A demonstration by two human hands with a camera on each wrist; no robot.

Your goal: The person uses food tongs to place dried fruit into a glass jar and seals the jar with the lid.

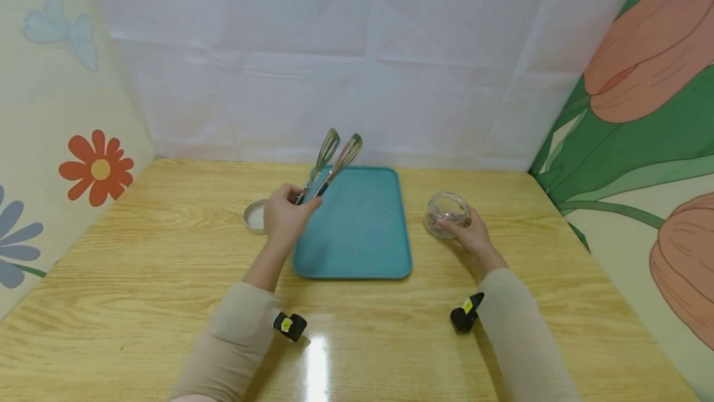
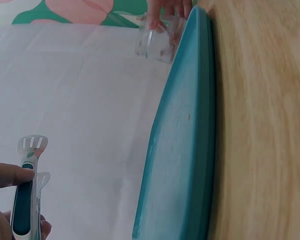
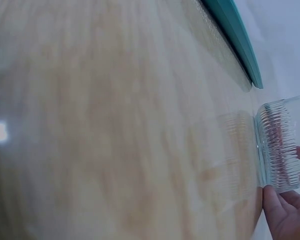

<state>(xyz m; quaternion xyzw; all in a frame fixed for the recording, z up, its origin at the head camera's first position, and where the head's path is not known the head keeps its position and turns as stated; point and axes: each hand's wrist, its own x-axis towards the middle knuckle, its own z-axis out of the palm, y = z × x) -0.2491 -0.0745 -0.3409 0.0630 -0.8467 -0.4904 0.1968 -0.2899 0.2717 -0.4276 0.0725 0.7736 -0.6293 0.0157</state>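
My left hand [image 1: 286,216] grips metal tongs [image 1: 325,173] with slotted ends, above the left side of the blue-green tray [image 1: 357,222]. In the left wrist view the thumb presses on the dark handle insert of the tongs [image 2: 23,200], and their two ends stand apart. To the right of the tray, my right hand [image 1: 473,235] holds a clear glass jar [image 1: 446,211] round its side. The jar has no lid on top; its wall looks ribbed in the right wrist view, and its base is at the tabletop. Whether anything lies inside is unclear.
A round lid [image 1: 253,217] with a pale inside lies on the wooden table [image 1: 167,266], left of the tray and partly behind my left hand. White cloth [image 1: 334,49] hangs behind the table, and flower-printed panels [image 1: 630,160] stand at both sides.
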